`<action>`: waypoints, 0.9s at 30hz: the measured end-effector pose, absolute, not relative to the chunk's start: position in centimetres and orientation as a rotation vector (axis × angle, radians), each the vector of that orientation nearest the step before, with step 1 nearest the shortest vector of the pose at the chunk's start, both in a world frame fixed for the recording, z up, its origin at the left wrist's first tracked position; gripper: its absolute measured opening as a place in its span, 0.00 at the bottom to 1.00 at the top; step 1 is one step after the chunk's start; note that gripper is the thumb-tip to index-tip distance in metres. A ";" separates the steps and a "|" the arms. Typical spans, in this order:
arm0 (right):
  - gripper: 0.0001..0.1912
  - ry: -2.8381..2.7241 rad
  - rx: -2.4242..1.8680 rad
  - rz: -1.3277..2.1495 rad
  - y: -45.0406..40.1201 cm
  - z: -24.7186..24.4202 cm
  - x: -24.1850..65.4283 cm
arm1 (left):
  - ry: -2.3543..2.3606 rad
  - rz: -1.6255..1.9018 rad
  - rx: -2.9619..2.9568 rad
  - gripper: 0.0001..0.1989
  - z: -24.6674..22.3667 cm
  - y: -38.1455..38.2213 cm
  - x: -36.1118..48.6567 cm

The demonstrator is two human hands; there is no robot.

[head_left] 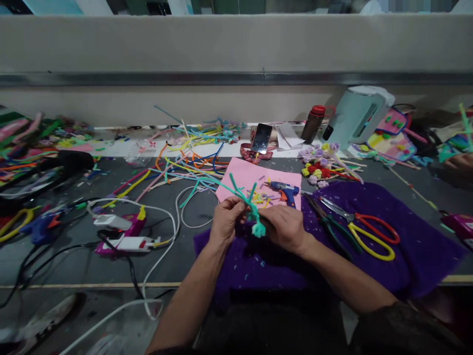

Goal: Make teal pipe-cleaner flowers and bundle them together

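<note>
Between my two hands is a teal pipe cleaner piece [254,214], twisted together, with a curled lump at its lower end and loose ends sticking up. My left hand [228,219] pinches it from the left, fingers closed. On the other side my right hand [286,227] has its fingers bent against the piece, partly hiding them. Both hands are above a purple cloth [244,266]. Just beyond them lies a pink sheet [240,170] bearing short pipe cleaner bits [261,198] and a blue glue gun [284,190].
Right of my hands lie scissors [356,219] and dark-handled pliers [332,227]. A power strip [125,236] with white cables is at left, near another glue gun [42,227]. Behind are loose pipe cleaners [192,170], a phone [262,139], a bottle [313,123] and a person's hand [460,161].
</note>
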State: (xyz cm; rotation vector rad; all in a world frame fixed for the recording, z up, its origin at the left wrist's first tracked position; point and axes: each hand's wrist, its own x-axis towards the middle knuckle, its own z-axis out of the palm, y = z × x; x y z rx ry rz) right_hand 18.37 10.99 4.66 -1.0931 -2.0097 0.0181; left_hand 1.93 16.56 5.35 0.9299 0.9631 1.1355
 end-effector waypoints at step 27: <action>0.12 -1.581 -1.145 1.038 14.5 6.2 19.4 | 0.889 0.825 0.809 0.09 5.1 16.6 2.4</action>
